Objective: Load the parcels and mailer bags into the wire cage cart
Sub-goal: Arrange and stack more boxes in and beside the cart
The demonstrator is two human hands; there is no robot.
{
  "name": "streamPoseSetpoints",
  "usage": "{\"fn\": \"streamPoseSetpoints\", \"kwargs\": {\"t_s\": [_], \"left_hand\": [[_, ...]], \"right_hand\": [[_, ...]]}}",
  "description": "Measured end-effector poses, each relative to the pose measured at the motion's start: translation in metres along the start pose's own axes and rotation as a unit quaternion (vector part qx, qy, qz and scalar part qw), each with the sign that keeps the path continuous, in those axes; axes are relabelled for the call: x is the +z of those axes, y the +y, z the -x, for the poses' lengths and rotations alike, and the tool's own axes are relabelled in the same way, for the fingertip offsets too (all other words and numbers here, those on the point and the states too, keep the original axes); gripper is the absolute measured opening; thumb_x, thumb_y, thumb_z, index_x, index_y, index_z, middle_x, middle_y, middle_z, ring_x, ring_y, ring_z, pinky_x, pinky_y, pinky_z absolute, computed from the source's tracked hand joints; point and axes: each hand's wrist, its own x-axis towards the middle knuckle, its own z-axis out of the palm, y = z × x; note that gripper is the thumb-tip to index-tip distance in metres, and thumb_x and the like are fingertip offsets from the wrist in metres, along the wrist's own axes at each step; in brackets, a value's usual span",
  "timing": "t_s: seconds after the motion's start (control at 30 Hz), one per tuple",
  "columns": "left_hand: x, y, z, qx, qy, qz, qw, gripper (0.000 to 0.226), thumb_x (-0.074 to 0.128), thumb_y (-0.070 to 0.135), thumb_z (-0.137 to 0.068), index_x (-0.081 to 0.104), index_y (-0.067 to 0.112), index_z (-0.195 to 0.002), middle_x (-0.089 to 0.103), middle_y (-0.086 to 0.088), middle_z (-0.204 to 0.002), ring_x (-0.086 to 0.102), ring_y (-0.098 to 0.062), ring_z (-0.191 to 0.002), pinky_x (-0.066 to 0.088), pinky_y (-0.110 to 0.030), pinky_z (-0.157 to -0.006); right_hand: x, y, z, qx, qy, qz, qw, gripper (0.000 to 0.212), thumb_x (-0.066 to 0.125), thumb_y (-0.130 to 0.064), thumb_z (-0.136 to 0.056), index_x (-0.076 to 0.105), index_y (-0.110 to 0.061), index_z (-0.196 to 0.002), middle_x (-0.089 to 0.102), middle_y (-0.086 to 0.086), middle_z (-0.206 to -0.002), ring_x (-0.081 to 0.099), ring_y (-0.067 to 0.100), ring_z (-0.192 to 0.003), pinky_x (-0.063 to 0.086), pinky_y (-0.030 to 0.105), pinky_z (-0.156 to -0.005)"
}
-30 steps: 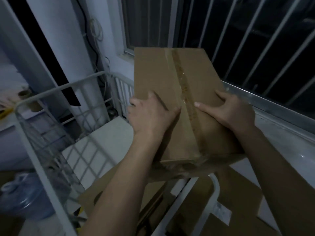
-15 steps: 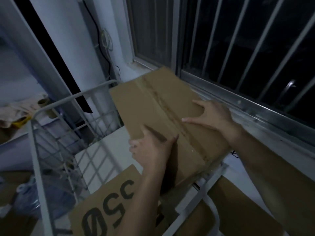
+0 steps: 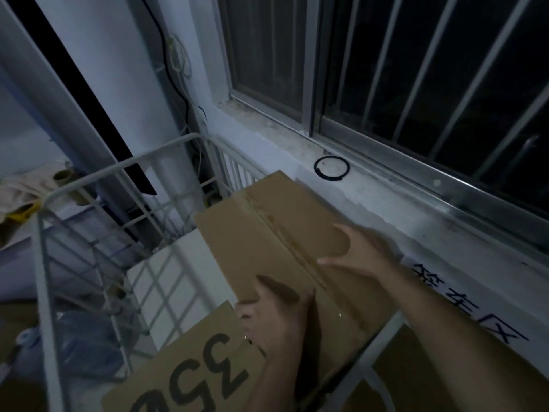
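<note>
A taped brown cardboard parcel (image 3: 267,233) tilts down into the white wire cage cart (image 3: 124,165), its near end over the cart's right rail. My left hand (image 3: 276,319) grips the parcel's near left edge, thumb on top. On the parcel's right side my right hand (image 3: 359,257) holds it, fingers spread over the top face. A flat cardboard piece with black handwritten numbers (image 3: 190,373) lies inside the cart below the parcel.
A window sill (image 3: 386,200) with a black ring (image 3: 331,168) on it runs along the cart's right. Barred windows (image 3: 416,69) stand above. Another cardboard box (image 3: 421,379) sits outside the cart at lower right. A blue bag (image 3: 86,340) lies beyond the cart's left wall.
The parcel has moved down and left from above the rail, tilting deeper into the cart. Both hands went with it and kept their hold. The view has swung upward toward the window.
</note>
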Motion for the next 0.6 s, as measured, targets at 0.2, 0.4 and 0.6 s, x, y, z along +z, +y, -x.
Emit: {"fn": "streamPoseSetpoints", "kwargs": {"t_s": [0.2, 0.4, 0.6], "left_hand": [[0.062, -0.021, -0.044, -0.060, -0.029, -0.024, 0.997, 0.130, 0.070, 0.085, -0.052, 0.006, 0.031, -0.151, 0.017, -0.027, -0.145, 0.032, -0.048, -0.132, 0.035, -0.055, -0.109], [0.119, -0.037, -0.077, -0.096, -0.071, -0.040, 0.992, 0.130, 0.072, 0.080, -0.059, -0.001, 0.031, -0.154, 0.004, -0.027, -0.150, 0.027, -0.046, -0.136, 0.030, -0.050, -0.113], [0.162, -0.045, -0.111, -0.109, -0.107, -0.066, 0.986, 0.127, 0.078, 0.068, -0.065, -0.005, 0.030, -0.153, 0.002, -0.027, -0.149, 0.023, -0.045, -0.137, 0.028, -0.050, -0.113]], "right_hand": [[0.053, 0.033, -0.050, 0.015, -0.046, -0.034, 0.998, 0.131, 0.084, -0.074, -0.050, 0.019, -0.034, -0.156, 0.036, -0.002, -0.156, 0.042, 0.021, -0.136, 0.040, 0.042, -0.109], [0.104, 0.067, -0.099, 0.052, -0.063, -0.035, 0.996, 0.139, 0.079, -0.087, -0.035, 0.028, -0.029, -0.151, 0.048, -0.003, -0.146, 0.053, 0.019, -0.125, 0.048, 0.044, -0.103], [0.156, 0.100, -0.129, 0.133, -0.083, -0.042, 0.987, 0.150, 0.062, -0.099, -0.040, 0.011, -0.022, -0.158, 0.030, 0.008, -0.158, 0.041, 0.032, -0.139, 0.041, 0.055, -0.109]]}}
